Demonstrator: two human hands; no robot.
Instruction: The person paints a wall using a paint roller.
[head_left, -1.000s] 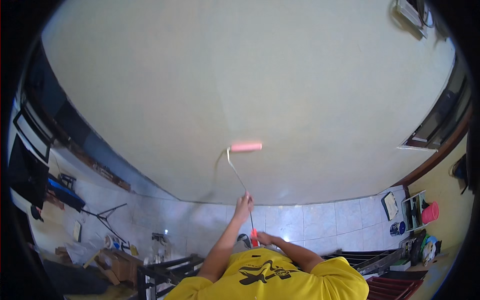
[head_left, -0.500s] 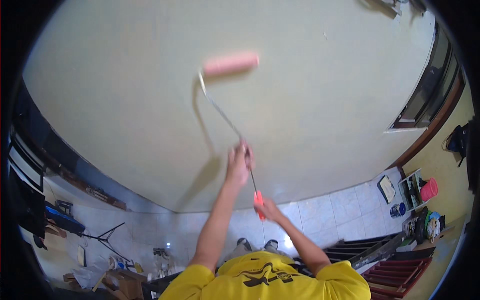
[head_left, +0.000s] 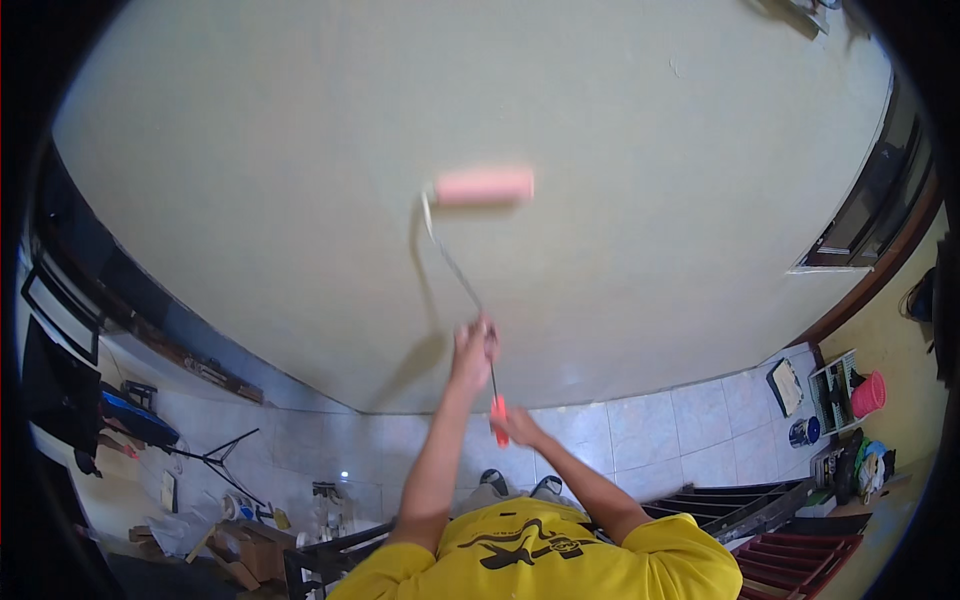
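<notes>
A paint roller with a pink sleeve (head_left: 486,186) rests against a pale wall (head_left: 620,130), its thin metal rod slanting down toward me. Partway along that rod, my left hand (head_left: 474,352) is closed round the metal. Lower down, the fingers of my right hand (head_left: 518,427) wrap the orange handle (head_left: 500,420). The roller's shadow falls on the wall, left of the rod. The sleeve looks slightly blurred.
A window (head_left: 870,190) is set in the wall at right. On the tiled floor stand a paint tray (head_left: 785,388), a blue-and-white bucket (head_left: 804,432) and a rack with a pink pail (head_left: 868,394). Dark slatted frames (head_left: 720,505) lie right of me; cardboard boxes (head_left: 245,550) and a stand (head_left: 222,462) are at left.
The roller has come down the wall and a little to the right in view. Both hands have moved lower with it, keeping their grips, and the rod slants less.
</notes>
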